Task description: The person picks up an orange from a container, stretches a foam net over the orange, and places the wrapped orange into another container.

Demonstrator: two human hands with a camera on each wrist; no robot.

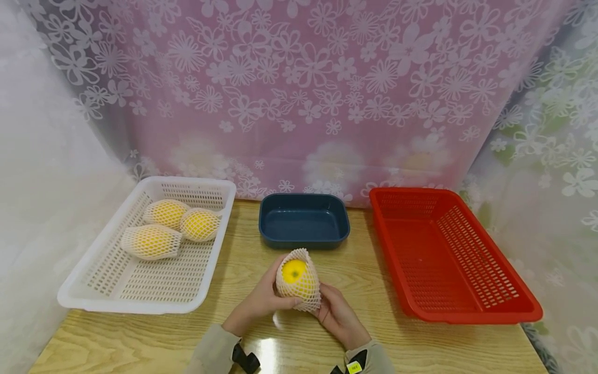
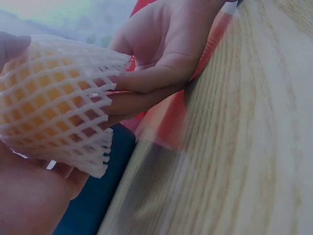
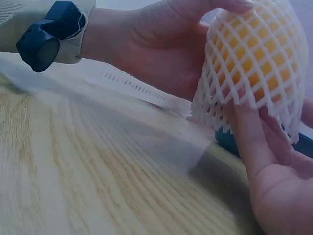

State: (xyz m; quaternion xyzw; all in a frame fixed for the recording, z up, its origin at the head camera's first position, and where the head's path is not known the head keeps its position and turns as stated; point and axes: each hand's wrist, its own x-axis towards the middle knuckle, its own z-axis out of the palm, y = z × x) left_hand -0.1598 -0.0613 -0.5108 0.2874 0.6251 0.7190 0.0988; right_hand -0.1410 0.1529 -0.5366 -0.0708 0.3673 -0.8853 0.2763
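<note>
A yellow fruit [image 1: 294,271] sits in a white foam net [image 1: 306,293], one end showing bare at the net's upper opening in the head view. My left hand [image 1: 259,301] grips the netted fruit from the left, with the thumb across its near side. At the net's other, loose end is my right hand [image 1: 340,317]. Its fingers [image 3: 250,132] reach straight in under the net's rim in the right wrist view; their tips are hidden by the mesh. Both hands hold the fruit above the table, in front of a dark blue tub [image 1: 303,243].
A white perforated basket [image 1: 205,283] on the left holds three netted yellow fruits [image 1: 151,242]. To the right stands a red perforated basket [image 1: 416,280]. The baskets and tub rest on a wood-grain table [image 1: 364,270], with a pink flowered curtain [image 1: 299,104] behind.
</note>
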